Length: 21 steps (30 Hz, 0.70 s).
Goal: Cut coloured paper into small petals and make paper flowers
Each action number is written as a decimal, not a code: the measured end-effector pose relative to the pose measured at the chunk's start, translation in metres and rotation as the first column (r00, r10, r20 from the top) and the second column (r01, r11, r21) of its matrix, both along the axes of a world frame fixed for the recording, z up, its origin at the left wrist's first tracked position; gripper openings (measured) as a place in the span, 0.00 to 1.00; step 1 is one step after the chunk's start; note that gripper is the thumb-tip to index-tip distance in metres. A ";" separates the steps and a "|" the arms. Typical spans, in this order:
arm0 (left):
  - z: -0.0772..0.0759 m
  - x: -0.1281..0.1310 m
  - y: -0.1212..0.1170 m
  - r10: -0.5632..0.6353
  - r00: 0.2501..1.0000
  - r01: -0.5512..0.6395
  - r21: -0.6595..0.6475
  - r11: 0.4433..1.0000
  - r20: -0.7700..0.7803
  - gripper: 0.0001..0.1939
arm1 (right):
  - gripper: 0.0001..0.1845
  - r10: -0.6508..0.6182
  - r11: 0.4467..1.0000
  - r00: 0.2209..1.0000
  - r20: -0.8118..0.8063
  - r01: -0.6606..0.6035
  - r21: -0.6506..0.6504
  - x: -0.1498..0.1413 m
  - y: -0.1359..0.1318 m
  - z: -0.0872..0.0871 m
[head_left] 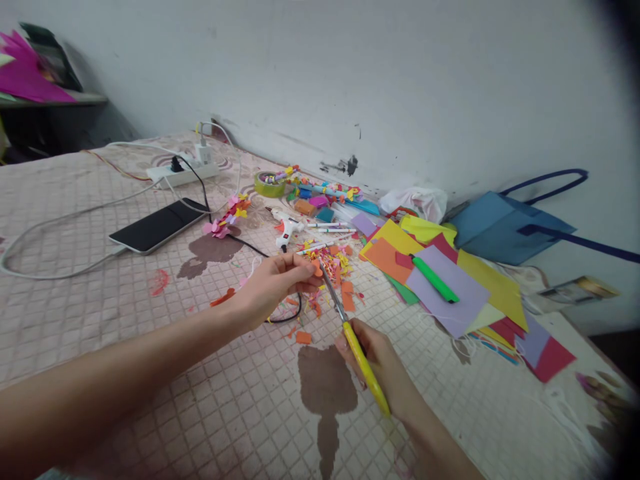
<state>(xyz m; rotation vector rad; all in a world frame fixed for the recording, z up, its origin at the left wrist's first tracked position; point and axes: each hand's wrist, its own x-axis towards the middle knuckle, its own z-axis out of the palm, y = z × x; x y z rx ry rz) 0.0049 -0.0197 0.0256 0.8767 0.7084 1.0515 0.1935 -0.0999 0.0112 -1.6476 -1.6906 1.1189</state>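
Between the fingertips of my left hand (283, 280) is a small orange paper piece (317, 269). My right hand (375, 353) is closed around the yellow-handled scissors (361, 360), whose blades reach up to the edge of that orange piece. Below and behind the blades lies a heap of colourful paper scraps (340, 261), mostly orange, yellow and pink. A loose orange scrap (303, 337) rests on the quilted cloth just under my left hand. The fingers of my right hand are partly hidden by the handles.
A white glue gun (287, 227) lies behind the scraps, its black cord looping under my left hand. Left are a phone (160, 225) on a cable and a power strip (183, 174). Coloured sheets (450, 287) with a green cutter (435, 279) and a blue bag (510, 227) are right.
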 end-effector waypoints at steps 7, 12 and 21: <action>0.003 0.000 0.001 0.021 1.000 -0.021 0.001 1.000 0.009 0.07 | 0.17 -0.012 1.000 1.000 0.018 0.012 0.010 0.002 0.000 -0.002; 0.002 -0.002 0.003 0.020 1.000 -0.020 0.009 1.000 0.010 0.08 | 0.17 -0.006 1.000 1.000 0.022 0.005 0.010 0.003 0.000 -0.003; 0.004 -0.004 0.006 0.012 0.999 -0.010 0.050 0.999 -0.040 0.09 | 0.17 0.009 1.000 1.000 -0.015 -0.009 0.021 0.004 0.001 -0.001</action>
